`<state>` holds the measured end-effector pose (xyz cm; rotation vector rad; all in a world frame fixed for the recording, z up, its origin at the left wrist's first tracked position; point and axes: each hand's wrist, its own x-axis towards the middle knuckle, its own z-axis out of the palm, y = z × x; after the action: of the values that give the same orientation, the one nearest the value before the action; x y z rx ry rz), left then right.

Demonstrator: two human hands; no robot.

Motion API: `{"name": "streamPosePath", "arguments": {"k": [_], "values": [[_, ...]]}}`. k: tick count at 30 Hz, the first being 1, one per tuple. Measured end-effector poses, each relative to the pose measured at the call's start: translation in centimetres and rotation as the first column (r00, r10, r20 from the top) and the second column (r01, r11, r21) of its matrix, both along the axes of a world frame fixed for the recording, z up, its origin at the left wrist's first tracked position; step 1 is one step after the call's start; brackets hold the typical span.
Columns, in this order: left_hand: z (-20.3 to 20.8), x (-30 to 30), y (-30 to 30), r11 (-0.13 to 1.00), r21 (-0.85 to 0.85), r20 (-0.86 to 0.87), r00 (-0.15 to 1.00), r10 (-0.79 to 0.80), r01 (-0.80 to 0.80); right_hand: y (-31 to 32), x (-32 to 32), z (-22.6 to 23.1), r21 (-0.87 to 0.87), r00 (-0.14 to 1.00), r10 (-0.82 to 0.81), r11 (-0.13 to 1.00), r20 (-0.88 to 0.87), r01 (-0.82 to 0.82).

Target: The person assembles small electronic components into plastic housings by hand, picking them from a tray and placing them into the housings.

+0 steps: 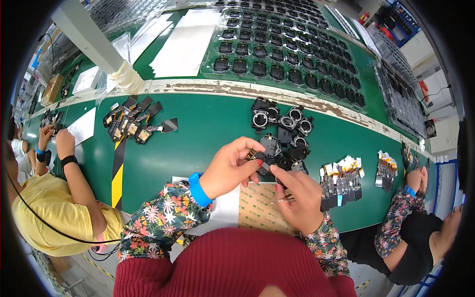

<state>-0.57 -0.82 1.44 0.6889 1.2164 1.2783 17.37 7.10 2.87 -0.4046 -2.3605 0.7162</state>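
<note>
Far left of the frame: co-worker in a yellow shirt [44, 208], hands up at the edge of the green work surface [198, 128]. Just right of that, upper left of centre: a loose cluster of small black-and-gold flex-cable parts [133, 121] beside a yellow-and-black stripe.

Centre of the frame: left hand [230, 168], blue wristband and floral sleeve, fingers curled and pinching a small black square plastic module with a gold connector [262, 159], held just above the surface. Right hand [297, 193] touching the same module from the right, thumb and forefinger closed on it, thin metal tweezers [281, 200] tucked under the other fingers. Below both hands: a tan sheet printed with green marks [260, 208].

Judged best handled by holding the module steady by its edges, keeping fingertips off the gold contacts, and working close over the sheet so nothing drops.

Module itself: matte black, boxy, partly hidden by fingers; finer detail too small to tell.

Just above the hands: a pile of black housings with round silver rings [284, 128]. Upper right: clear blister trays of dark parts [292, 54]. Right of centre: rows of small white-and-gold tagged pieces [341, 175]. Far right: another floral-sleeved arm [405, 208].
</note>
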Motion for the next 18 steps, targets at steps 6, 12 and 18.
{"name": "streamPosePath", "arguments": {"k": [6,12,18], "values": [[0.04,0.03,-0.08,0.997,-0.002,0.033,0.997,-0.071,0.071,-0.32,0.02,-0.12,0.055,0.993,-0.049,0.998,0.104,0.043],[-0.07,0.20,-0.08,0.998,0.009,0.018,0.998,-0.058,0.058,-0.41,0.15,-0.18,0.115,0.984,-0.067,0.992,0.164,0.049],[0.00,0.34,-0.11,0.998,0.009,-0.002,0.998,-0.055,0.055,-0.48,0.25,-0.09,0.157,0.975,-0.085,0.986,0.204,0.053]]}}
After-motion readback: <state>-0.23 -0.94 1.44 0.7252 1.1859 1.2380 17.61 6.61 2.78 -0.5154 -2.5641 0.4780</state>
